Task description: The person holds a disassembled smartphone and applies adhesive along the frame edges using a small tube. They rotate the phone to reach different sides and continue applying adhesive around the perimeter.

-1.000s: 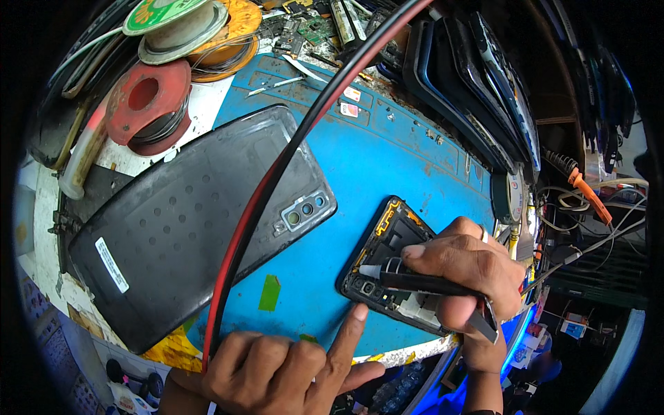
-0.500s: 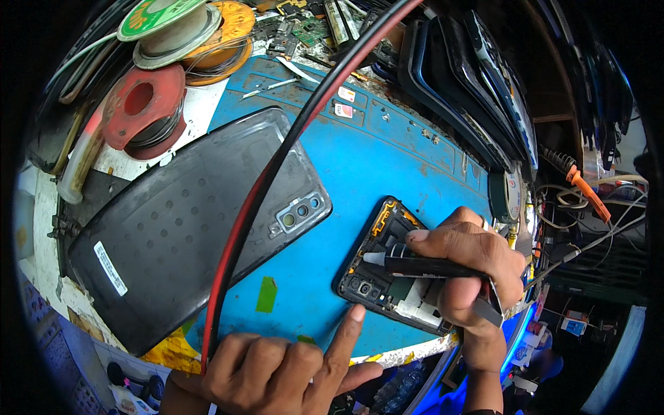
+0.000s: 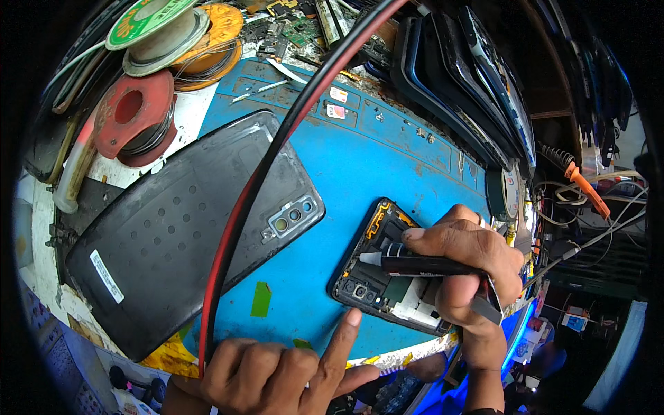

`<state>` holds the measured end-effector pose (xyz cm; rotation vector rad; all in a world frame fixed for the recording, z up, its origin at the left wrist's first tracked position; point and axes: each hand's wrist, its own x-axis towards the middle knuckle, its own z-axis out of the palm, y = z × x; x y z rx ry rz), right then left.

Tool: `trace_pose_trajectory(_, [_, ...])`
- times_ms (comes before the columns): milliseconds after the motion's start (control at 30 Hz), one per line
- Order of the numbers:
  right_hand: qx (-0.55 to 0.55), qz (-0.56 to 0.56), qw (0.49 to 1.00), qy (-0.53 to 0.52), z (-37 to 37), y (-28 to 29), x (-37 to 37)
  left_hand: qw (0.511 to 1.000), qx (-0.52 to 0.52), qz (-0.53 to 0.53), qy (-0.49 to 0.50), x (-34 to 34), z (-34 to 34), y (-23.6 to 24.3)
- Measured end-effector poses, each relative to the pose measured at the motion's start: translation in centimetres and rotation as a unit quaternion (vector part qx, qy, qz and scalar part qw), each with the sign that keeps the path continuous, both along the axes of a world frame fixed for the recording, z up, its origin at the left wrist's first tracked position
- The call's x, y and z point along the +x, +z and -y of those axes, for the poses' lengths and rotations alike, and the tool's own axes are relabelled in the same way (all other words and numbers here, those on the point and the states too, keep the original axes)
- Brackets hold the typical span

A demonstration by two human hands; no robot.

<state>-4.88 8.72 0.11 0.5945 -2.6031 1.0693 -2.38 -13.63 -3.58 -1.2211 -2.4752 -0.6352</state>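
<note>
My right hand [image 3: 470, 266] is closed around a black glue tube [image 3: 425, 267] with a pale nozzle. The tube lies almost level above an opened phone [image 3: 408, 297], its nozzle over the end with the cameras. Whether the tip touches the phone cannot be made out. My left hand [image 3: 277, 377] is at the mat's near edge, forefinger and thumb stretched out and the other fingers curled. That forefinger's tip is right beside the phone's near edge. To the left lies a dark phone back cover [image 3: 183, 232], inner face up, with a camera frame and a white label.
A red and black cable [image 3: 243, 207] crosses in front of the cover. Solder spools, including a red one [image 3: 155, 104], stand at the far left on the bench beside the blue mat [image 3: 360, 173]. Several phones [image 3: 456, 83] stand stacked at the far right.
The view has shifted slightly, so the cover, phone and spools appear a little farther left. Both hands keep nearly the same pose, and the glue tube stays over the phone.
</note>
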Motion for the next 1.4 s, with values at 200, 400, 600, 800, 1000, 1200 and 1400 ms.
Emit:
trace_pose_trajectory(200, [0.009, -0.005, 1.0, -0.006, 0.0, 0.0, -0.1, 1.0, -0.01, 0.005, -0.001, 0.1, 0.1, 0.0])
trace_pose_trajectory(400, [0.011, -0.013, 1.0, -0.011, -0.1, -0.1, -0.2, 1.0, -0.018, 0.008, -0.006, 0.2, 0.2, 0.1])
trace_pose_trajectory(600, [0.008, -0.009, 1.0, -0.019, -0.2, 0.0, -0.2, 1.0, -0.022, 0.016, -0.008, 0.3, 0.2, 0.1])
trace_pose_trajectory(800, [0.021, 0.008, 1.0, -0.018, -0.6, 0.0, -0.3, 0.999, -0.02, 0.033, -0.032, 0.4, 0.6, 0.2])
trace_pose_trajectory(1000, [0.018, 0.004, 0.999, -0.032, -0.7, 0.1, -0.3, 0.998, -0.028, 0.022, -0.044, 0.3, 0.9, 0.4])
trace_pose_trajectory(1200, [0.011, -0.005, 1.0, -0.014, -1.0, -0.1, -0.6, 0.991, 0.1, 0.0, -0.089, -0.4, 0.6, -0.2])
trace_pose_trajectory(1400, [0.023, -0.013, 0.999, -0.032, -1.0, -0.1, -0.7, 0.995, 0.072, -0.041, -0.055, 0.2, 0.6, -1.0])
